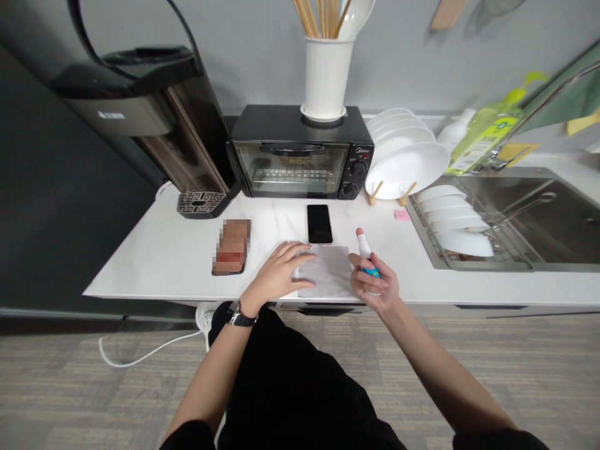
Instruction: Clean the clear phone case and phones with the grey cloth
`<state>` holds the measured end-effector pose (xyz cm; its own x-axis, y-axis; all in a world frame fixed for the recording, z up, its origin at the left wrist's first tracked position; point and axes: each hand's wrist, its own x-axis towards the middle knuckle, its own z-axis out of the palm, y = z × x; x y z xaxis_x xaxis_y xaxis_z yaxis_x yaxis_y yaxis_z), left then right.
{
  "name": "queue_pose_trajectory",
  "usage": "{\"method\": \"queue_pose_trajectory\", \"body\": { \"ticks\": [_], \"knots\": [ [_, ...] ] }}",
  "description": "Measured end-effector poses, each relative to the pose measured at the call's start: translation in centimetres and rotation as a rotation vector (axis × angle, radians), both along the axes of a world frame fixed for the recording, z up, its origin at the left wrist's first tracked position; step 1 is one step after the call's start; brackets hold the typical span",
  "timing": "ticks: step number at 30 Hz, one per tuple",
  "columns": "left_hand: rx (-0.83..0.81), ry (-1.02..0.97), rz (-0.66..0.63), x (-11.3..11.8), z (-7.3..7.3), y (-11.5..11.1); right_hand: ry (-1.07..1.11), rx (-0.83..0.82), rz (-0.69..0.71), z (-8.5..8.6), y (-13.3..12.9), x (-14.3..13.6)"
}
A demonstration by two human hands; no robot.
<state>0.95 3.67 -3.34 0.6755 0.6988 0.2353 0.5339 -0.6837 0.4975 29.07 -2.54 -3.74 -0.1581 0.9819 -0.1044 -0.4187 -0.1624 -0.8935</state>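
A thin white sheet of paper (pixel 330 272) lies near the counter's front edge. My left hand (pixel 279 272), with a watch on its wrist, rests at the sheet's left side, fingers apart and nothing gripped. At the sheet's right side, my right hand (pixel 377 284) is wrapped round a glue bottle (pixel 364 245) with a white neck, a reddish tip pointing up and a blue label. The fingers hide most of its lower body. Just behind the paper a black-screened phone (pixel 319 224) lies flat.
A toaster oven (pixel 300 150) carries a white utensil holder (pixel 327 78). A drink dispenser (pixel 187 137) and a blurred-out brown item (pixel 232 244) are on the left. Racked plates (pixel 407 169), a pink note (pixel 401 215) and a sink (pixel 529 262) with bowls (pixel 454 219) are on the right.
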Motion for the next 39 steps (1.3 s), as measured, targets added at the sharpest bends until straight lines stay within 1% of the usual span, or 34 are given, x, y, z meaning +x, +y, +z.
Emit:
{"method": "queue_pose_trajectory", "body": {
  "ticks": [3,6,9,11,13,15,18,22,26,31,34,39],
  "knots": [
    [-0.022,0.031,0.025,0.0,0.0,-0.1,-0.063,0.058,0.004,0.3,0.3,0.5],
    [-0.04,0.066,0.039,0.0,0.0,-0.1,-0.235,0.192,-0.013,1.1,1.4,1.4],
    [-0.051,0.085,0.039,0.0,0.1,-0.1,-0.596,0.372,0.012,2.1,2.6,2.5],
    [-0.054,0.093,0.032,0.0,0.1,-0.2,-0.851,0.501,0.072,2.5,3.1,3.1],
    [-0.054,0.098,0.029,0.1,0.1,-0.2,-1.042,0.629,0.136,2.8,3.4,3.4],
    [-0.056,0.103,0.032,0.2,0.1,-0.2,-1.203,0.729,0.203,2.7,3.5,3.5],
    [-0.053,0.109,0.048,0.3,0.0,-0.1,-1.443,0.829,0.296,2.3,3.6,3.4],
    [0.001,0.028,0.074,0.1,-0.2,0.1,-1.673,0.942,0.338,1.7,4.1,3.3],
    [0.026,-0.036,0.087,0.1,-0.1,0.1,-1.77,0.956,0.407,1.5,4.5,3.3],
    [0.01,-0.062,0.093,0.0,-0.1,0.0,-1.739,0.919,0.496,1.9,4.8,3.3],
    [0.001,-0.075,0.097,0.0,-0.2,0.2,-1.736,0.91,0.487,2.1,4.7,3.4],
    [-0.041,-0.067,0.115,0.1,-0.4,0.3,-1.776,0.896,0.421,2.8,4.6,3.8]
  ]
}}
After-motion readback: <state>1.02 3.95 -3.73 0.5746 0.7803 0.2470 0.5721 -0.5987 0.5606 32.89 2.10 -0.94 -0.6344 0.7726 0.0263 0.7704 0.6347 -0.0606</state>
